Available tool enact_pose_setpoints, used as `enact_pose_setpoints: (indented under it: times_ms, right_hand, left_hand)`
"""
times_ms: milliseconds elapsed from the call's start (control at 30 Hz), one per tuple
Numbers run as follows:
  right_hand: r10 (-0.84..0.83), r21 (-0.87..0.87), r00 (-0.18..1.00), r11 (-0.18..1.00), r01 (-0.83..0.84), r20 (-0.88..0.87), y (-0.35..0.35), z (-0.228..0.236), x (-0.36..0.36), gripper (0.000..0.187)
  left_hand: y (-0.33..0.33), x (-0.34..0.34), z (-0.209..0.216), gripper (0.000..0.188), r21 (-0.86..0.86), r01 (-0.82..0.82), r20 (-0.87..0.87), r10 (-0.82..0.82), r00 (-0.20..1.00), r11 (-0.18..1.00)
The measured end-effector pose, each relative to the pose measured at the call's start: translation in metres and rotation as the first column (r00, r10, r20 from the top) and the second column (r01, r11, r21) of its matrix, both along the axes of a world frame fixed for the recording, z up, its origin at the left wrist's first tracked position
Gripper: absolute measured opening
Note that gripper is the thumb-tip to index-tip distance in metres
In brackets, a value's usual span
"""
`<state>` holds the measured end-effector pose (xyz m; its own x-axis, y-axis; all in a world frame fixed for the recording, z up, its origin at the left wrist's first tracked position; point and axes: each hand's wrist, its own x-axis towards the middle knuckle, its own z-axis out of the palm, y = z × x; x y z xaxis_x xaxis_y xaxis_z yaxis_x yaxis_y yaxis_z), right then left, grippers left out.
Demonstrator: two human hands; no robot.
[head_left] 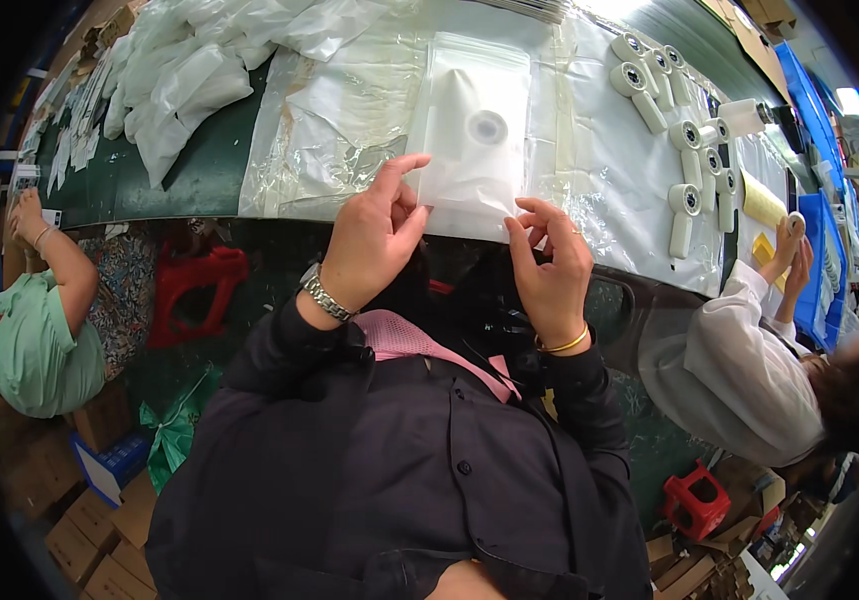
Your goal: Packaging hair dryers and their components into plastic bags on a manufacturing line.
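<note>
A frosted white plastic pouch point(471, 165) lies flat on the table in front of me, its lower edge at the table's near edge. Through its film shows a pale round thing with a grey centre point(487, 128); its kind is too blurred to tell. My left hand point(374, 235) holds the pouch's lower left side, thumb and fingers at the film and the index finger stretched along the edge. At the lower right corner, the thumb and index finger of my right hand point(552, 262) pinch the film. More clear film edges show behind the pouch.
Several white round-headed devices with handles point(684, 200) lie at the right, beside a yellow pad point(763, 203). Crumpled white plastic bags point(184, 90) heap at the far left. Co-workers sit on both sides; the right one point(739, 360) holds a white round thing. Red stools point(199, 295) stand below.
</note>
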<state>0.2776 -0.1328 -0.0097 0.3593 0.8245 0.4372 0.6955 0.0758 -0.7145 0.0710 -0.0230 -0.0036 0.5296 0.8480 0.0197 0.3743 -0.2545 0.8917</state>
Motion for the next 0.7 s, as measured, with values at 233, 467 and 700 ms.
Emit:
enact_pose_setpoints:
  times_ms: [233, 467, 700]
  right_hand:
    - [0.021, -0.064, 0.987, 0.997, -0.031, -0.158, -0.010, 0.001, 0.005, 0.027]
    - [-0.007, -0.043, 0.998, 0.999, 0.004, -0.059, -0.009, 0.008, 0.001, 0.022]
    - [0.257, 0.019, 0.956, 0.965, -0.262, 0.141, 0.019, 0.021, -0.019, 0.015]
  left_hand:
    - [0.002, -0.013, 0.010, 0.051, -0.518, 0.079, 0.290, 0.087, 0.953, 0.852]
    - [0.011, -0.016, 0.006, 0.025, -0.610, 0.001, 0.112, 0.085, 0.990, 0.792]
    - [0.011, -0.014, 0.004, 0.026, -0.599, 0.057, 0.116, 0.016, 0.993, 0.799]
